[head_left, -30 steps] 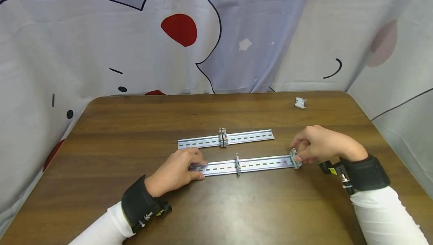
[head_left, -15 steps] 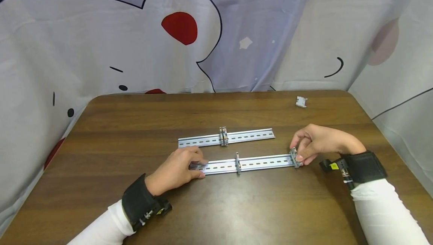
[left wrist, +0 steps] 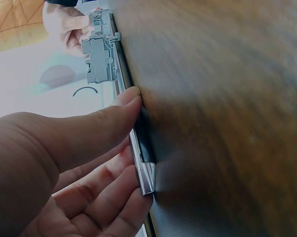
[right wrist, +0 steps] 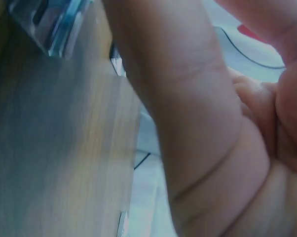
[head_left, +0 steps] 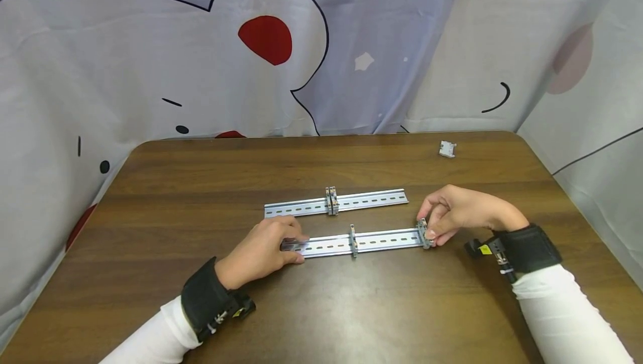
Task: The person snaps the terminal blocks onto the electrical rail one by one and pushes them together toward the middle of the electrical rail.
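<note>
A slotted metal DIN rail (head_left: 382, 240) lies across the nearer part of the table. My left hand (head_left: 258, 249) grips its left end, with thumb in front and fingers behind, as the left wrist view shows. One thin grey terminal block (head_left: 354, 241) stands on the rail around its middle. Toward the right end, my right hand (head_left: 464, 212) pinches another grey terminal block (head_left: 423, 234) between thumb and fingers, at the rail. In the right wrist view my own thumb and palm hide that block, while a rail end (right wrist: 50, 34) shows at upper left.
Behind lies a second DIN rail (head_left: 372, 201) carrying terminal blocks (head_left: 332, 201) side by side near its middle. A loose pale block (head_left: 447, 149) lies at the far right of the wooden table (head_left: 201, 171). A printed curtain (head_left: 150, 62) hangs behind the table's back edge.
My right hand has moved a little left along the nearer rail, with the pinched terminal block. The left hand, the rail and the middle block have stayed in place.
</note>
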Available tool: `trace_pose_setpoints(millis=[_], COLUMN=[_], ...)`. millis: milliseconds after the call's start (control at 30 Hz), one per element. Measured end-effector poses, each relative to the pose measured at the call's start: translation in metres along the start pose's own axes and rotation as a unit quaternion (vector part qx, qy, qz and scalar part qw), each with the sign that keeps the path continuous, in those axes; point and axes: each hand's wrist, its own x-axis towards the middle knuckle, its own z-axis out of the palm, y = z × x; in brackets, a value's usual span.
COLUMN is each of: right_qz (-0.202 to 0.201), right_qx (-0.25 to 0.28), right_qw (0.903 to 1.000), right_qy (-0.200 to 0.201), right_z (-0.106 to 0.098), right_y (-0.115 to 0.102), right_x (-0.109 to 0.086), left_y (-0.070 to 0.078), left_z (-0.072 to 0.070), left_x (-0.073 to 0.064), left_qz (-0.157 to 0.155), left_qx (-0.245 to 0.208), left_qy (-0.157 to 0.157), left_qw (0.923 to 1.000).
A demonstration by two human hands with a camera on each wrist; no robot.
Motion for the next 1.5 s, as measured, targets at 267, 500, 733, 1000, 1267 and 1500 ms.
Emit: trace_pose_setpoints(millis=[267,500,733,1000,1267,1500], right_qz=[-0.013,-0.031,-0.053,-0.082,-0.095,-0.104], right_qx=[0.016,0.019,0.041,0.066,0.084,0.098], right_qw=[0.9998,0.9992,0.9972,0.9928,0.9895,0.9871], right_qy=[0.006,0.019,0.034,0.057,0.069,0.073], right_z=[0.015,0.03,0.051,0.073,0.086,0.093], right_y=[-0.007,-0.013,-0.023,-0.026,-0.029,-0.03], right_x=[0.009,0.018,0.029,0.042,0.048,0.052], left_y=[0.0,0.0,0.001,0.001,0.001,0.0], left_z=[0.0,0.001,0.001,0.001,0.001,0.001], left_x=[0.001,0.001,0.0,0.0,0.0,0.0], left_qz=[0.0,0.005,0.007,0.004,0.003,0.006], left_qx=[0.008,0.013,0.013,0.012,0.012,0.01], left_qy=[0.006,0.012,0.012,0.012,0.014,0.017], left_qw=[0.9999,0.9998,0.9998,0.9998,0.9998,0.9998])
